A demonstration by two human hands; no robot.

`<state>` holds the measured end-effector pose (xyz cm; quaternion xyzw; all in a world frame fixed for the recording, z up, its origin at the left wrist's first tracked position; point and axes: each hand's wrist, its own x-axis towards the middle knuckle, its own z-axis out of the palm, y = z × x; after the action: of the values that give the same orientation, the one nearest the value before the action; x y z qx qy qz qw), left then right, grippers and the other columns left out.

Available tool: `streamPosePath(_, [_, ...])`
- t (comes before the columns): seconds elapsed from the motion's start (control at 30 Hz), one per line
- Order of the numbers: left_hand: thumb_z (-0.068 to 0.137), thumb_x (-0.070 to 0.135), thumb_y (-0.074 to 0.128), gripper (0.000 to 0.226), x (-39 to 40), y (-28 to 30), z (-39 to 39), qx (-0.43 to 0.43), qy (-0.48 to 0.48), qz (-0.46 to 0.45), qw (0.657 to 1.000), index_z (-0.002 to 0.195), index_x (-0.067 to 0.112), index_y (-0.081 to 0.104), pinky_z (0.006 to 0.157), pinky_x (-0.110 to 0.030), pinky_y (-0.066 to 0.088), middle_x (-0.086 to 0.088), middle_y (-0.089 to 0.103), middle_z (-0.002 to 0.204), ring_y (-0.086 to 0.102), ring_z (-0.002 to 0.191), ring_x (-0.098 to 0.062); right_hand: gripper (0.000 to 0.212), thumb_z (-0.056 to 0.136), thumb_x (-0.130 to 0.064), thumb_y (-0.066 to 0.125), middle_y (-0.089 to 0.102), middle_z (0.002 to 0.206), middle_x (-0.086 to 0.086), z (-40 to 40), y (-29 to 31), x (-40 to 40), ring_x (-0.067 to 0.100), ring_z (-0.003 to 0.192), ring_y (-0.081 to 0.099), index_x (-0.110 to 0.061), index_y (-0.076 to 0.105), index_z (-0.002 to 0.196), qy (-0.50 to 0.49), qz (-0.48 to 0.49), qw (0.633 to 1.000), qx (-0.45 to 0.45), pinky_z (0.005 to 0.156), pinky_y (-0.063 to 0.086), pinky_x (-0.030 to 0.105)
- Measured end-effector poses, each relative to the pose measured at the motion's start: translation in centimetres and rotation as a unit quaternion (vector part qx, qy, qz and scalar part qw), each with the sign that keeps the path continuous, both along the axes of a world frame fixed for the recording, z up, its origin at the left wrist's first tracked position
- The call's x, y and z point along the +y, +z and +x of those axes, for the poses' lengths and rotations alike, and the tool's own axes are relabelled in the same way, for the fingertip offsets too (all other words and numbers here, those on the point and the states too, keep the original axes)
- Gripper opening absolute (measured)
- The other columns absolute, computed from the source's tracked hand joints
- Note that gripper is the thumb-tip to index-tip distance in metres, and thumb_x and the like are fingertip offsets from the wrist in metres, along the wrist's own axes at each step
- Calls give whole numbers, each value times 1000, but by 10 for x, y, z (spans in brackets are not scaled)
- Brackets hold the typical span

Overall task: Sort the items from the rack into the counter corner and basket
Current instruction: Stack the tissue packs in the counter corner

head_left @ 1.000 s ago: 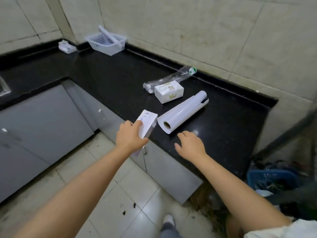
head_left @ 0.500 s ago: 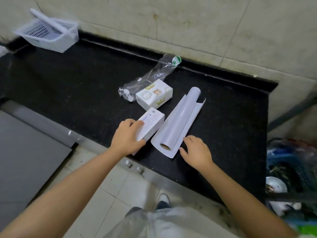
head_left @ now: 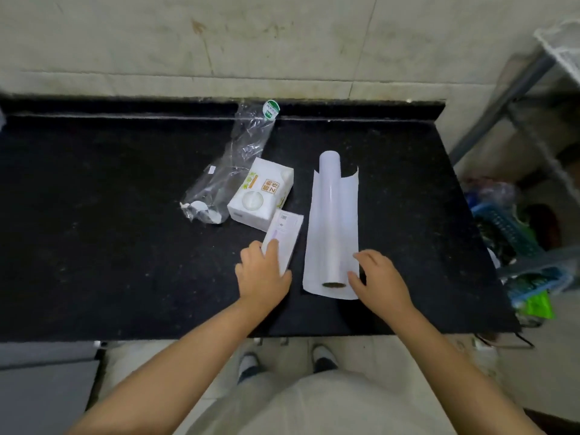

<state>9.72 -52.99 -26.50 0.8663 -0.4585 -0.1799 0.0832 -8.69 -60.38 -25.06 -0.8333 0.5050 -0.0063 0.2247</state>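
Note:
A slim white box (head_left: pixel 284 235) lies on the black counter (head_left: pixel 125 215), and my left hand (head_left: pixel 262 274) grips its near end. To its right lies a white roll of film (head_left: pixel 332 221), partly unrolled. My right hand (head_left: pixel 378 277) hovers open at the roll's near right side, fingers spread, close to its edge. Behind the slim box sits a squarer white carton (head_left: pixel 262 193) with printed labels. A clear plastic bag (head_left: pixel 232 164) with a green sticker stretches from the carton toward the wall.
A metal rack (head_left: pixel 518 89) stands at the right end of the counter, with blue and green baskets (head_left: pixel 514 233) of items on its lower level. The tiled wall (head_left: pixel 282 42) runs behind. The counter's front edge is just under my forearms.
My view has turned to face the counter, and the white basket has left the frame. The left hand has set the slim box down beside the carton. The right hand has reached the roll.

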Motion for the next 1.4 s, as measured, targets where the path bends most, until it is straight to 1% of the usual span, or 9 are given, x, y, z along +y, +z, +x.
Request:
streamPosePath(0.1, [83,46,56,64,5,-5,10,31,-35,-2,999,136,21,30,91,-39,40,-10,36,131,36,117,-28,39,89,-20,53,51,132,13,17,3,21,26,122,45,-3,50,124,-29,-9,1000,5,99,42,34])
streamPosePath(0.2, [87,48,50,64,9,-2,18,43,-75,9,996,139,21,26,97,-42,37,-11,34,137,36,121,-30,34,88,-19,54,52,127,15,31,8,34,29,117,47,0,54,116,-57,-19,998,21,93,46,37])
streamPosePath(0.3, [90,42,47,54,9,5,28,57,-99,2,993,136,17,33,101,-43,33,-12,33,139,33,125,-31,35,88,-20,53,49,130,14,42,15,40,32,118,45,-2,53,117,-71,-23,996,38,91,45,38])
streamPosePath(0.5, [91,26,48,42,-3,19,55,72,-138,-41,987,130,12,45,100,-37,35,-9,43,134,38,122,-27,41,90,-23,52,48,137,9,52,21,42,26,126,41,-6,50,127,-88,-20,996,10,103,38,34])
streamPosePath(0.67, [88,20,52,31,-8,24,76,67,-95,-78,990,117,8,55,95,-35,40,-10,51,125,44,117,-26,40,90,-24,51,52,133,6,59,23,35,22,123,45,-7,50,126,-67,3,998,-10,104,37,31])
streamPosePath(0.83, [87,21,56,45,-33,28,94,47,-54,-81,994,129,8,47,99,-37,40,-11,45,134,43,121,-28,41,92,-27,47,47,137,4,79,24,4,20,125,41,-11,46,130,-24,3,1000,4,106,33,28])
streamPosePath(1.03, [84,42,56,60,-87,30,86,13,-26,25,999,132,10,36,101,-43,36,-15,39,135,38,125,-31,44,92,-30,46,36,145,6,101,30,-30,23,127,39,-16,38,133,-16,-36,999,34,104,37,33])
streamPosePath(1.27, [77,43,63,84,-139,23,80,24,35,111,993,142,22,14,103,-44,32,-21,34,136,37,124,-35,45,92,-32,46,28,149,9,96,32,-58,26,127,37,-16,36,133,-19,-68,995,68,103,37,35])
streamPosePath(1.4, [74,43,67,91,-145,15,83,22,53,105,993,143,26,10,101,-43,34,-22,33,135,36,122,-35,45,91,-32,45,31,144,12,98,28,-69,28,124,38,-14,36,131,4,-63,995,80,101,38,36])
